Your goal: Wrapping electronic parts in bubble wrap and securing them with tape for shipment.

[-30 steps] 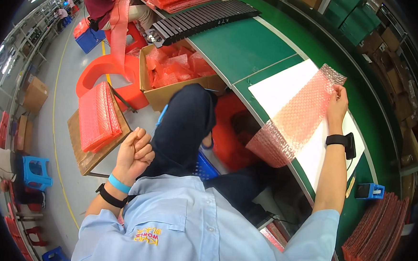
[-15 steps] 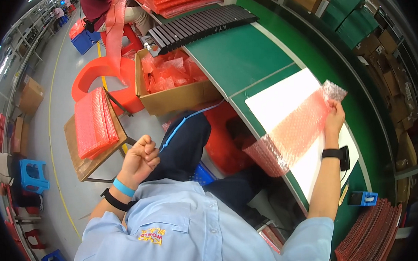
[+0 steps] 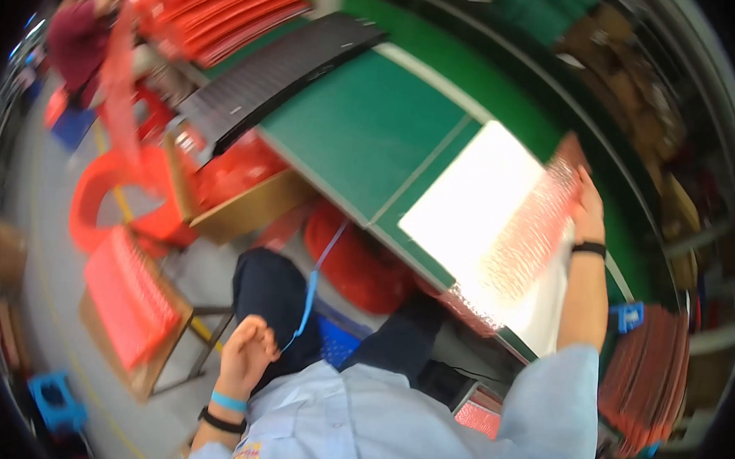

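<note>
A pink translucent bubble-wrap bag lies slantwise over a white sheet on the green worktable. My right hand is closed on the bag's far right edge, with a black band round the wrist. Over my lap, well away from the table, my left hand is raised with its fingers curled in and nothing visible in them. A blue wristband is on that wrist, and a blue coiled cord runs close by it towards the table edge. Motion blur softens the picture.
Left of me, a small wooden stand bears pink bubble-wrap bags. Beyond are an open carton, a red stool and a black slatted strip. Red bags are stacked right of me; a co-worker sits far left.
The view has swung, shifting the surroundings leftward. The bubble-wrap bag now lies flatter on the white sheet, still in my right hand. My left hand remains curled over my lap.
</note>
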A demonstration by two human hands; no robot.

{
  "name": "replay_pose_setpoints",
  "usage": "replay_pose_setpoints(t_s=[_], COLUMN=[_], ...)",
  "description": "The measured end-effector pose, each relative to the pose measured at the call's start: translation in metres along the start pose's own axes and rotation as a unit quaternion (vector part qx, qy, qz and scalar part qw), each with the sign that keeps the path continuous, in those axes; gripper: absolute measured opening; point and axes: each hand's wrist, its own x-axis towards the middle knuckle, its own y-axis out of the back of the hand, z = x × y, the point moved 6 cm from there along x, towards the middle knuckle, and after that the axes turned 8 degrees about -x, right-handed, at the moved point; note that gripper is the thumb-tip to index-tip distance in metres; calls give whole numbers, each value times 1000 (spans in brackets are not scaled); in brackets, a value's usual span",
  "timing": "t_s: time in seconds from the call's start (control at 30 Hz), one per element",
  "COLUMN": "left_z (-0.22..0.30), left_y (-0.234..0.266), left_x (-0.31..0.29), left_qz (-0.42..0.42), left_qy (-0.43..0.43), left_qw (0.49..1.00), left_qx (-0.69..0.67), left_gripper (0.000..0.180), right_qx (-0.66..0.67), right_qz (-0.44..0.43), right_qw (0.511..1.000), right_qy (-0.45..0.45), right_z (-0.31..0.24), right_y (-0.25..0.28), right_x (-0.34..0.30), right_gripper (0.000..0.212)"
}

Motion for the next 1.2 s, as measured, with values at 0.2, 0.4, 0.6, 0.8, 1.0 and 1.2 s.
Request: replay_pose_setpoints(t_s=[0.2, 0.4, 0.6, 0.8, 1.0, 1.2], left_z=[-49, -209, -227, -231, -233, -232], left_y=[-133, -348, -344, -353, -350, -355], left_x=[49, 49, 79, 97, 102, 101], left_qz=[-182, -545, -449, -460, -437, -447], left_qy=[-30, -269, -334, -345, -347, -348], left_qw=[852, 404, 336, 327, 333, 336], left_qx=[491, 684, 758, 750, 760, 753], left_gripper=[18, 42, 54, 56, 56, 59], right_qx=[-210, -563, -573, -652, -591, -510], right_qz=[138, 375, 171, 309, 436, 495], right_qw=[889, 694, 734, 654, 620, 644], right_qy=[384, 246, 321, 229, 276, 283], right_z=[-158, -133, -140, -88, -99, -104], right_y=[-44, 31, 42, 148, 157, 224], right_x=[0, -43, -246, -291, -292, -280], right_gripper=[23, 37, 26, 12, 18, 21])
